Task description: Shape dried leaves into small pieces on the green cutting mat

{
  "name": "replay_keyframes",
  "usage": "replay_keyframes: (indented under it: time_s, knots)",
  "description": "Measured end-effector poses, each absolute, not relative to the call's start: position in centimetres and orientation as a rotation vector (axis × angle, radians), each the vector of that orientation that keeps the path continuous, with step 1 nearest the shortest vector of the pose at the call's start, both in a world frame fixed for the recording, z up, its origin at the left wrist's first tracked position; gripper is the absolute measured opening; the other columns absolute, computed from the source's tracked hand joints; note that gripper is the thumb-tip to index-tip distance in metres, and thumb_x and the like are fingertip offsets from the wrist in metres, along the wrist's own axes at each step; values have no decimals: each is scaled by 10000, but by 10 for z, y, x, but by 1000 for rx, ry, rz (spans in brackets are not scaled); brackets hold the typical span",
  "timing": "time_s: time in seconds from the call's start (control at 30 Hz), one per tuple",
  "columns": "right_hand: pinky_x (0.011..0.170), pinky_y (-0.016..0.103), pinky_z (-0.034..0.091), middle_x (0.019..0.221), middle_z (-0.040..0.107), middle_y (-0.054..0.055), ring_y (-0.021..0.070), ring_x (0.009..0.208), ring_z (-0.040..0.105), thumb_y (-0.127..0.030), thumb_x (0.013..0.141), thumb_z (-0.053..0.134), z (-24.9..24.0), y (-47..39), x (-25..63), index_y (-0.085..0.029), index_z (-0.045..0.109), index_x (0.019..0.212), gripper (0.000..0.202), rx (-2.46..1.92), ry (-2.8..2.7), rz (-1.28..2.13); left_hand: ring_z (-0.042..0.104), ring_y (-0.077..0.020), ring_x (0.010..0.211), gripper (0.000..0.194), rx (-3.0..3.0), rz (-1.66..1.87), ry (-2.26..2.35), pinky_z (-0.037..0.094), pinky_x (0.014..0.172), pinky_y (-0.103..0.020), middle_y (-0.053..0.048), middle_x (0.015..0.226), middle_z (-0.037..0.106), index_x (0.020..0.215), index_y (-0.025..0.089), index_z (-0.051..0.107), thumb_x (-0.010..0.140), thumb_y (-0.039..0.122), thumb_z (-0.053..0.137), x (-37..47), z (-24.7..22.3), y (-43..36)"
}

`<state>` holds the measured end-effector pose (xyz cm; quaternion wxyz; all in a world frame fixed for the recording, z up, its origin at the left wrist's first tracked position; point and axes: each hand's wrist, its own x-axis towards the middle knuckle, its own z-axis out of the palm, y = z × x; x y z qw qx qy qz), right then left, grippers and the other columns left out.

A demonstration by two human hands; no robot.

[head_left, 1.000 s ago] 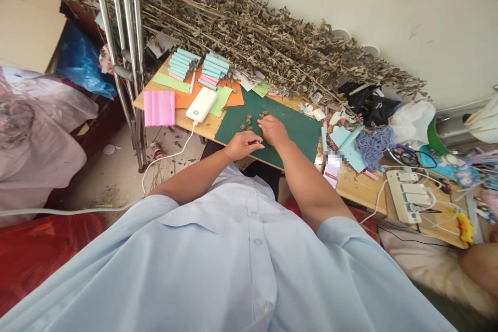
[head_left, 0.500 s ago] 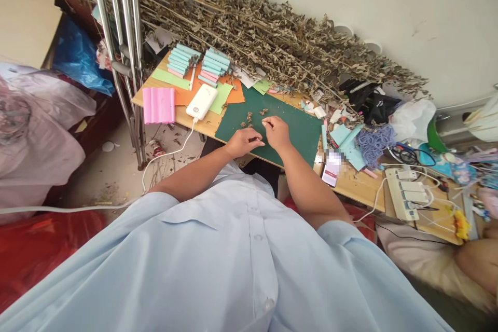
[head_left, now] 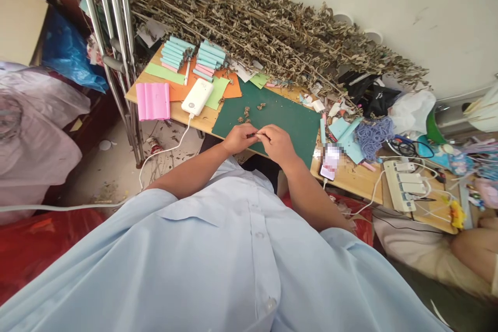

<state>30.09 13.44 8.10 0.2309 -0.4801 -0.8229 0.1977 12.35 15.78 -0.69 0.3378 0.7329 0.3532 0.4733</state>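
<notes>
Over the near edge of a green cutting mat (head_left: pixel 290 119), my left hand (head_left: pixel 238 139) and my right hand (head_left: pixel 277 142) meet at their fingertips. Both are closed in a pinch on a small dark bit that looks like dried plant, mostly hidden by the fingers. Just beyond them on the mat lie a few small brown clumps of dried leaf (head_left: pixel 246 112). Another clump (head_left: pixel 261 106) sits a little to the right of these.
Long dried plant stalks (head_left: pixel 233 15) lie along the back. To the left are rolled blue and pink papers (head_left: pixel 177 52), a white power bank (head_left: pixel 198 97), pink paper (head_left: pixel 153 101) and metal crutches (head_left: pixel 112 31). At right are a phone (head_left: pixel 330 162), purple yarn (head_left: pixel 374 137) and a power strip (head_left: pixel 400 187).
My right hand has come down and toward my left hand, so the fingertips, apart before, now touch. The view has shifted slightly. The leaf clumps stay on the mat.
</notes>
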Motion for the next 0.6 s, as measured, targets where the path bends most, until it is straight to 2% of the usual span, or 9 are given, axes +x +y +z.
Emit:
replay_keyframes:
  time_s: [0.17, 0.3, 0.5, 0.6]
  knots:
    - [952, 386, 554, 1046, 736, 77, 237, 1008, 681, -215, 969, 538, 90, 137, 304, -250, 759, 973, 224, -1282, -2321, 610, 563, -143, 686, 505, 1900, 1223, 930, 444, 673, -274, -41, 732, 630, 861, 155, 747, 940, 638, 621, 123, -5, 157]
    - [952, 379, 554, 1019, 747, 63, 230, 998, 687, -196, 951, 544, 88, 137, 305, -254, 765, 924, 230, -1310, -2269, 621, 564, -140, 685, 516, 1893, 1215, 911, 444, 669, -267, -44, 746, 641, 903, 152, 755, 921, 655, 640, 122, -3, 156]
    - [793, 348, 567, 876, 762, 22, 204, 802, 694, -273, 896, 628, 77, 137, 300, -249, 755, 897, 129, -1452, -2036, 728, 588, -156, 711, 514, 1896, 1235, 897, 459, 699, -288, -66, 767, 662, 936, 155, 758, 955, 642, 596, 121, -3, 156]
    - [783, 347, 564, 858, 765, 22, 203, 782, 693, -300, 890, 642, 74, 136, 300, -243, 749, 873, 122, -1462, -1994, 730, 597, -161, 716, 502, 1896, 1236, 907, 462, 702, -292, -68, 760, 661, 917, 156, 757, 959, 630, 599, 121, -3, 157]
